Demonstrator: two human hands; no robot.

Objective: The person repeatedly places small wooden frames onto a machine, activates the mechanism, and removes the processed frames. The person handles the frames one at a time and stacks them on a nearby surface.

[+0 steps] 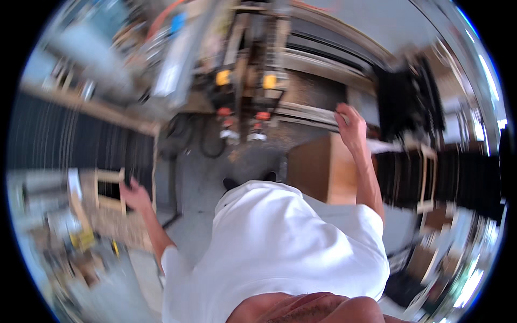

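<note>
My left hand point(135, 195) is out to the left, its fingers apart. It overlaps the edge of a light wooden frame point(111, 204) with a dark middle; blur hides whether they touch. My right hand point(353, 125) is raised ahead on the right, fingers loosely bent, with nothing visible in it. It appears in front of pale rails point(309, 114) of a machine, above a brown box-shaped block point(308, 168). Both arms are held away from my white shirt.
Ahead stands machinery with two yellow-and-red fittings point(223, 78), point(270, 82). Dark stacked strips point(70, 134) lie on the left, and more dark stacks point(458, 175) are on the right. A dark hose point(212, 155) curls on the grey floor point(196, 183). The view is smeared by motion.
</note>
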